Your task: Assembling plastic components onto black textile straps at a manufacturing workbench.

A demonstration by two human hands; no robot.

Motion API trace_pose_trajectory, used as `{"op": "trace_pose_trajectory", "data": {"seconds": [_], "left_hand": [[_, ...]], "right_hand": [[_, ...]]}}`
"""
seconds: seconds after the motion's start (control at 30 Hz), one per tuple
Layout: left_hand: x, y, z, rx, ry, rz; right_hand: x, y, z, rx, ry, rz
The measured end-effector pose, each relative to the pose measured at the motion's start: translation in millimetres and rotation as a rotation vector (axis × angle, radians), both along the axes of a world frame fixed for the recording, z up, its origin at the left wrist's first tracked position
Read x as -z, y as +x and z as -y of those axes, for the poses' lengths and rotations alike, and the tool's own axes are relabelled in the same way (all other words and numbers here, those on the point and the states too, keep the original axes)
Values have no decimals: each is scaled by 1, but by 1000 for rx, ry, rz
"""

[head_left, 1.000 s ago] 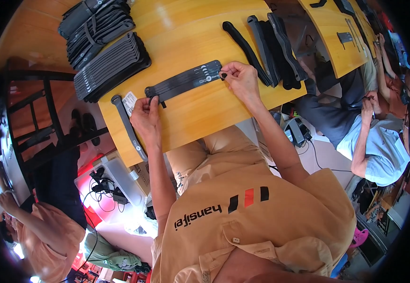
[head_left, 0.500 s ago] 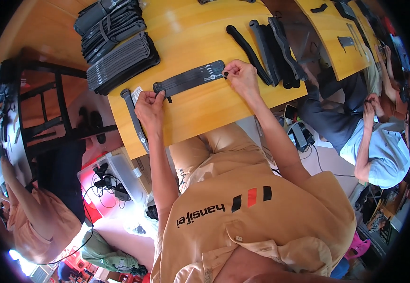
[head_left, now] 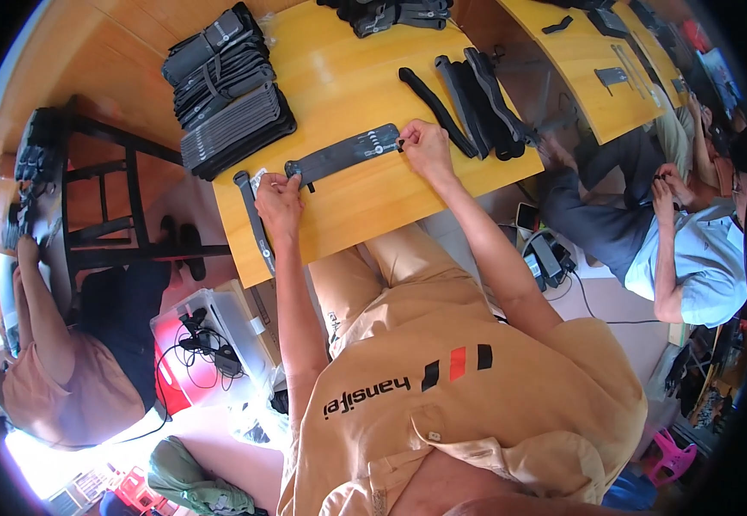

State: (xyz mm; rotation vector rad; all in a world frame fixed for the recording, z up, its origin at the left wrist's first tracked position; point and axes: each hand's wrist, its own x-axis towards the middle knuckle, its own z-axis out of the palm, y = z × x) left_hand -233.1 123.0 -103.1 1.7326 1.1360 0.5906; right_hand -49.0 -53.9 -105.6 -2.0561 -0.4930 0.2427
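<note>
A wide dark grey strap point(head_left: 343, 156) with pale printed marks lies stretched out on the yellow table. My left hand point(head_left: 279, 208) is closed at its left end, thumb and fingers pinching there. At the opposite end, my right hand point(head_left: 428, 150) pinches a small black tip of the strap between thumb and fingers. A short black tab pokes out under the strap beside my left hand. Just left of that hand, a narrow dark strap point(head_left: 253, 219) runs to the table's near edge, next to a small white label partly hidden by my fingers.
Stacked dark straps point(head_left: 238, 129) stand at the table's left. Several long dark pieces point(head_left: 485, 103) lie at the right, and a dark pile point(head_left: 391, 15) sits at the far edge. Seated people work on both sides. A clear plastic box point(head_left: 219, 344) stands below left.
The view has shifted, so the table and far pile show differently. Both hands stay at the ends of the strap, which looks nearly unmoved on the table.
</note>
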Motion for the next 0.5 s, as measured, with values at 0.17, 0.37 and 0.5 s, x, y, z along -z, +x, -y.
{"op": "trace_pose_trajectory", "data": {"seconds": [0.17, 0.37, 0.5], "left_hand": [[-4, -14, 10, -50, 612, -340], [-60, -54, 52, 259, 35, -30], [-60, -125, 105, 823, -411, -73]], "right_hand": [[-22, -8, 6, -18, 60, -256], [-16, -23, 34, -83, 145, 55], [-33, -45, 44, -305, 153, 68]]}}
